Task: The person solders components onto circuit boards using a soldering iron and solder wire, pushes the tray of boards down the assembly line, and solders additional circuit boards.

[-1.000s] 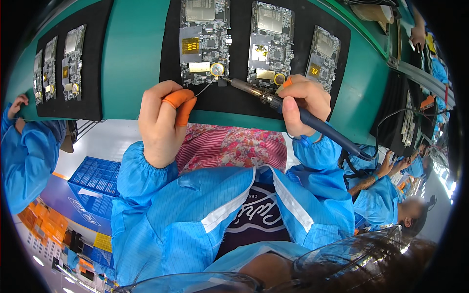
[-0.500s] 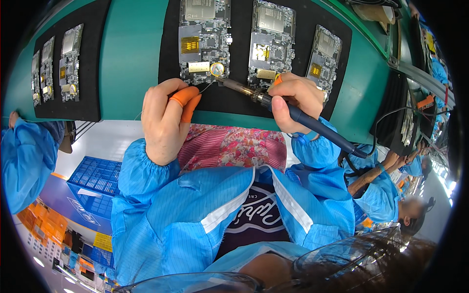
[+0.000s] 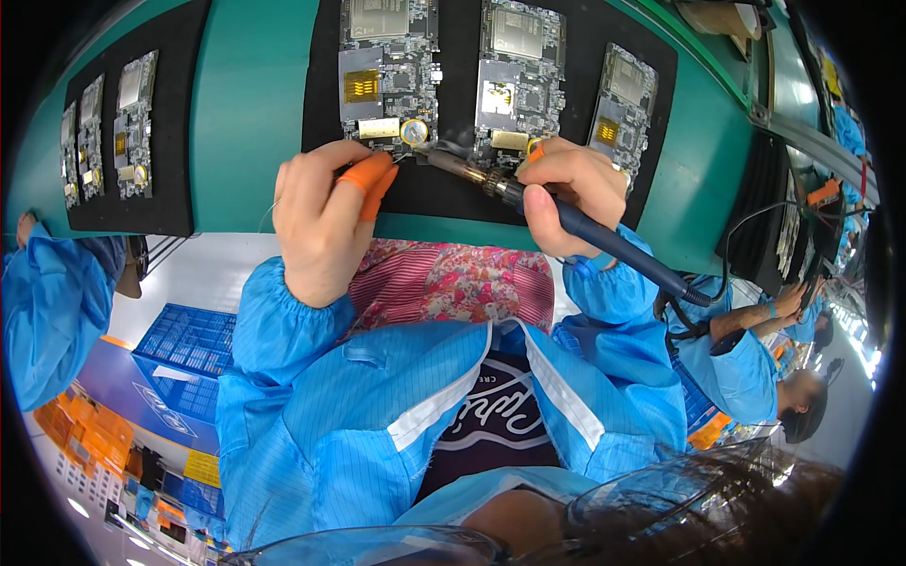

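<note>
My right hand (image 3: 578, 193) is closed around a dark blue soldering iron (image 3: 604, 239), an orange finger cot showing at a fingertip. The iron's tip points left, at the lower edge of a circuit board (image 3: 404, 80), just below its round coin cell (image 3: 413, 131). A wisp of smoke hangs by the tip. My left hand (image 3: 326, 203), with orange finger cots (image 3: 370, 179), pinches a thin solder wire (image 3: 399, 158) whose end lies close to the iron's tip. Whether wire and tip touch is too small to tell. The board lies on a black mat (image 3: 453, 193).
To the right lie a second board (image 3: 521, 75) and a third board (image 3: 623, 104). Several boards rest on another black mat (image 3: 175, 123) at the left. Blue crates (image 3: 186, 354) stand below the green table (image 3: 250, 113). Co-workers in blue sit at both sides; a cable trails from the iron.
My left hand has moved slightly up and toward the board with the solder wire. The board and mat have shifted a little left and up in view. Smoke shows near the iron's tip.
</note>
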